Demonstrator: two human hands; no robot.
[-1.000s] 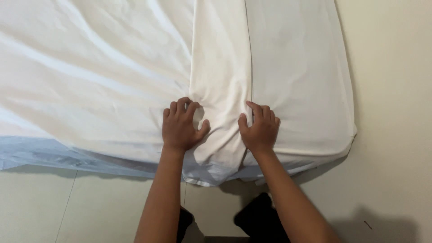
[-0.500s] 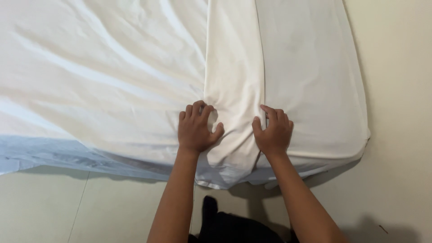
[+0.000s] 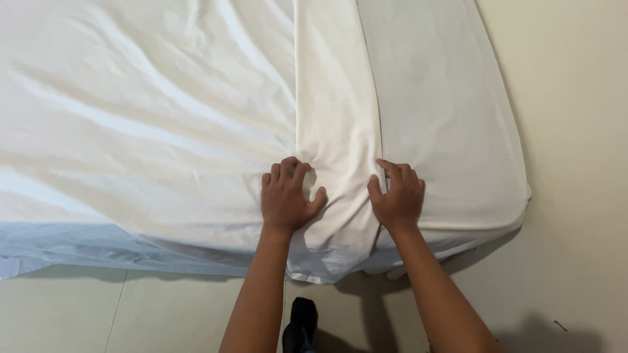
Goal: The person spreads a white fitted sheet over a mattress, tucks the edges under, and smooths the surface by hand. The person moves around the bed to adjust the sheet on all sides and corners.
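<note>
The left hand (image 3: 286, 196) bunches the soft white cotton sheet (image 3: 163, 117), fingers curled. Beside it, the right hand (image 3: 396, 196) presses spread fingers on the folded strip (image 3: 337, 104), pinning it flat.

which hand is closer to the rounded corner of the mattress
Right. The right hand presses the folded white sheet strip on the side toward the mattress corner. The left hand bunches the sheet across the strip, farther from that corner.
</note>
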